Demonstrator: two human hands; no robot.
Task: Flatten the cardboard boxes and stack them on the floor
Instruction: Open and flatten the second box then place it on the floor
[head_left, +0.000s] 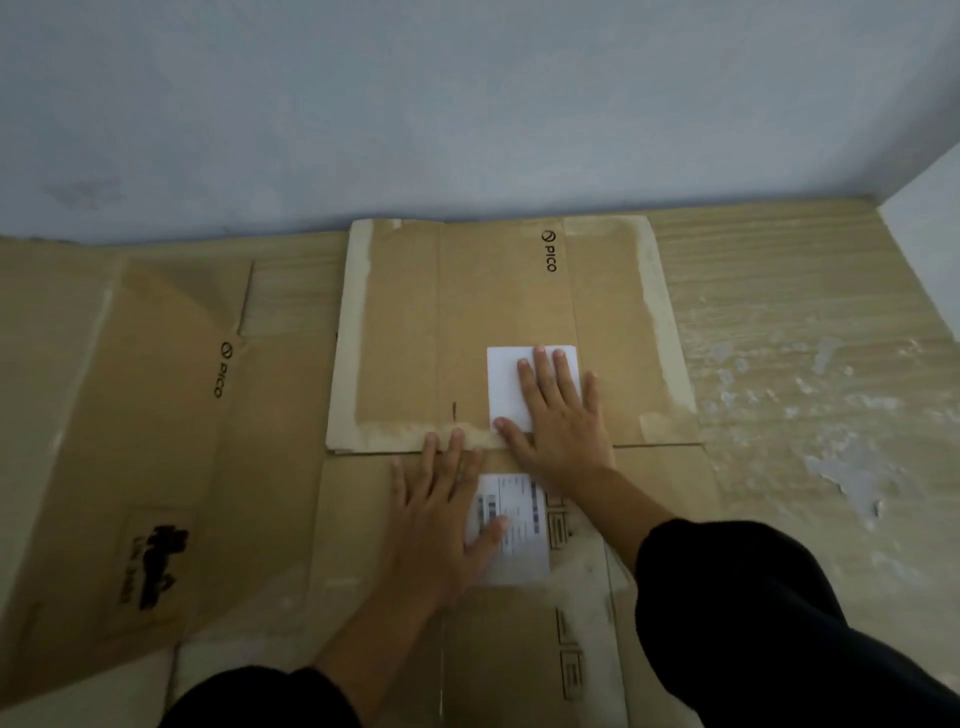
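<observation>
Both hands (561, 415) flat, pressing cardboard (467, 312).

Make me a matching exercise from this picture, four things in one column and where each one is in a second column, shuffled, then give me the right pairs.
Column one:
1. left hand
2. right hand
3. big flattened box
4. peeling floor patch

Column two:
A. flat on the blank white label
B. far right of the floor, beside the cardboard
C. thumb on the printed shipping label
D. left side, with a black stamp near its lower end

Pairs: 1-C, 2-A, 3-D, 4-B
</observation>
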